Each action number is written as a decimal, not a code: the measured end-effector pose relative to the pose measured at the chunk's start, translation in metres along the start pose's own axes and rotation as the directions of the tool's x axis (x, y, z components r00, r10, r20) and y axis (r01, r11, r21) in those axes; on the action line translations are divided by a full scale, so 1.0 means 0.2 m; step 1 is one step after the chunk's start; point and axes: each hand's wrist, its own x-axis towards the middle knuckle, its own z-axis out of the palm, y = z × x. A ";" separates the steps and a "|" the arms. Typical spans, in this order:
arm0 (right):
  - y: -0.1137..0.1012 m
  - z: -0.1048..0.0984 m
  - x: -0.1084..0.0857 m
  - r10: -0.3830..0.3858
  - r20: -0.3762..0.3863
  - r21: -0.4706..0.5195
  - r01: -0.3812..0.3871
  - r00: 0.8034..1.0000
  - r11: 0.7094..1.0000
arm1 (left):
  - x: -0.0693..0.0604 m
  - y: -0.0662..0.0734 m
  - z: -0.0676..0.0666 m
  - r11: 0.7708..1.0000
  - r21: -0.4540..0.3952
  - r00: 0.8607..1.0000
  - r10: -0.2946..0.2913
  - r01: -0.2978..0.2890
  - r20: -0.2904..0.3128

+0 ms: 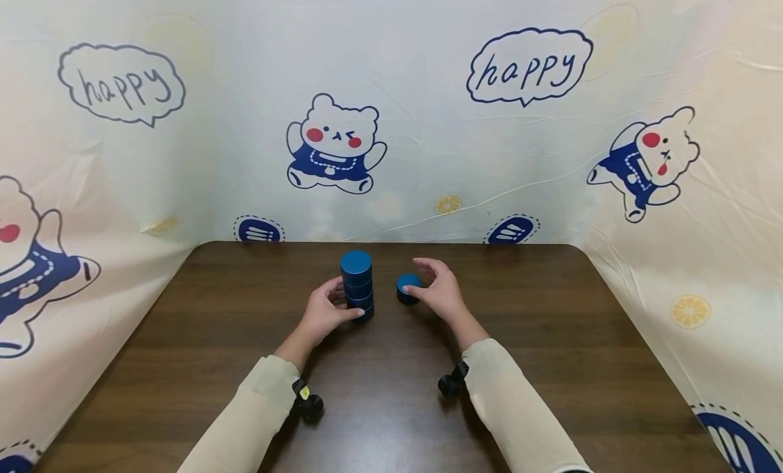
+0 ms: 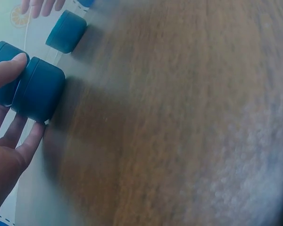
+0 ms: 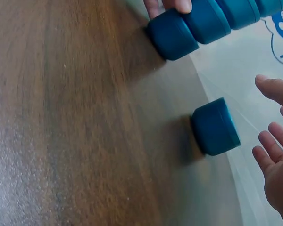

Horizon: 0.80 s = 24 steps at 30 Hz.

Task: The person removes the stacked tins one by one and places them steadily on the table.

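Blue stack (image 1: 357, 283) — upright, seamed, smooth-sided — near one matching cylinder (image 3: 216, 127).

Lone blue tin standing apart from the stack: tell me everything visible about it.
The lone tin is a short, round, blue cylinder with smooth, metal-looking sides, a flat top and a rounded bottom edge. A thin seam near the top suggests a lid, which looks closed. It stands upright on the brown table, to the right of the stack and clear of it. The right hand is close beside it; the right wrist view shows a gap between them.
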 end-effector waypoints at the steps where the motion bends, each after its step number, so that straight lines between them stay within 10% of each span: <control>1: -0.01 0.00 0.00 -0.002 0.005 0.001 0.002 1.000 1.000 | 0.00 0.00 0.00 1.000 0.004 1.000 0.003 -0.003 0.002; 24: -0.18 0.06 -0.02 -0.123 0.118 -0.002 0.124 0.985 0.992 | 0.00 -0.01 -0.01 1.000 0.027 0.999 0.014 -0.015 0.034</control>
